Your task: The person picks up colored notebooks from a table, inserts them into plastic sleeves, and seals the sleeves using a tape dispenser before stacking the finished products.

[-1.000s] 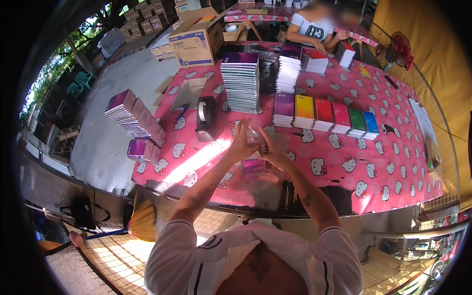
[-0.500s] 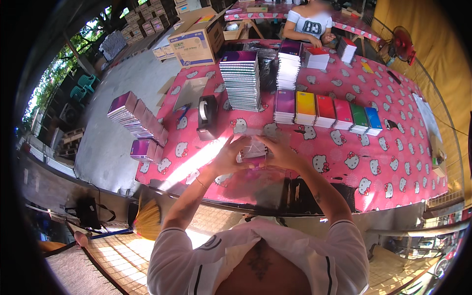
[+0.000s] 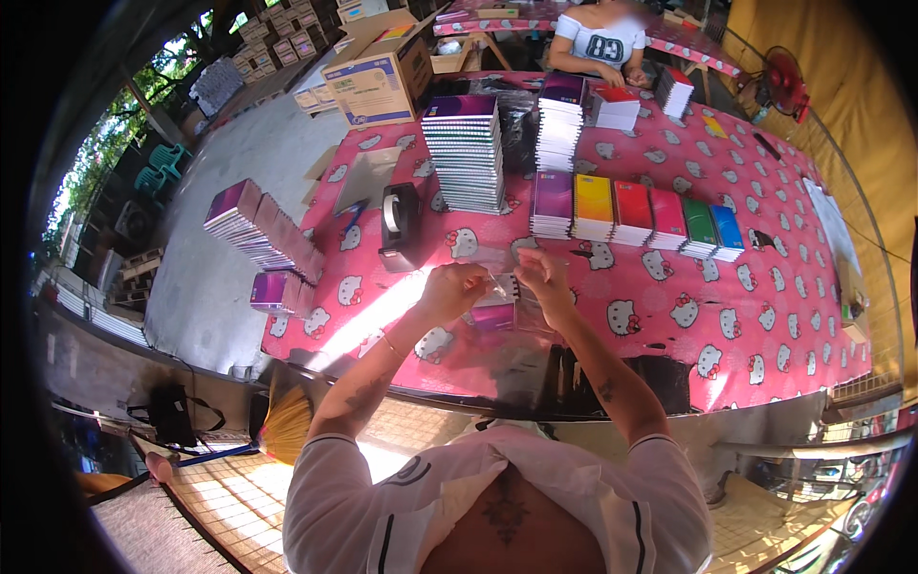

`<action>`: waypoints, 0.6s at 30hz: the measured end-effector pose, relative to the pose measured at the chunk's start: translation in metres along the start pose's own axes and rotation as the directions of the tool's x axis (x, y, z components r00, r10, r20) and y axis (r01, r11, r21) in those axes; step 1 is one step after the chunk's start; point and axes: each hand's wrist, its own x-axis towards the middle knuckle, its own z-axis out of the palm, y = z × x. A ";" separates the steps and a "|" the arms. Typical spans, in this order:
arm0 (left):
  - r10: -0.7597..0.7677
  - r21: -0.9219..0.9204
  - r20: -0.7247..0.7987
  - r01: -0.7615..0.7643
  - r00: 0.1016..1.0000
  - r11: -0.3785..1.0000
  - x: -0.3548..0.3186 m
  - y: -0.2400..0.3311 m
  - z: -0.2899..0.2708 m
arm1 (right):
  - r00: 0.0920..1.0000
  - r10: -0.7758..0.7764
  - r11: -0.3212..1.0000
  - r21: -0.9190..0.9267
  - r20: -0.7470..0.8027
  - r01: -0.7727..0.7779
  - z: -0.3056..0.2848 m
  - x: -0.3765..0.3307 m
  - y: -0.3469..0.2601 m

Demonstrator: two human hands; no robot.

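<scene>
A small purple spiral notebook (image 3: 494, 319), or a short stack of them, lies at the near edge of the table inside a clear plastic bag (image 3: 492, 256). At the bag's near left, my left hand (image 3: 451, 292) is closed, pinching the film between thumb and fingers. My right hand (image 3: 545, 289) is closed too, its fingertips gathered on the film across from the left. Just beyond my left hand stands a black tape dispenser (image 3: 403, 234) with a roll in it. The bag's exact folds are hard to make out.
Tall notebook stacks (image 3: 464, 158) rise beyond my hands, with a row of coloured notebooks (image 3: 631, 212) to the right. More purple stacks (image 3: 277, 292) stand at the left edge. A cardboard box (image 3: 378, 81) and a seated co-worker (image 3: 598, 48) are at the far side.
My hands were spread around the bagged notebook with fingers outstretched. Now both have drawn up off its sides, and their fingers have closed in a pinch on the film.
</scene>
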 end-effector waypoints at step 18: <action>0.055 0.207 -0.175 -0.018 0.983 0.978 -0.004 -0.002 0.018 | 0.993 0.072 0.991 0.104 0.094 -0.082 0.017 0.007 0.011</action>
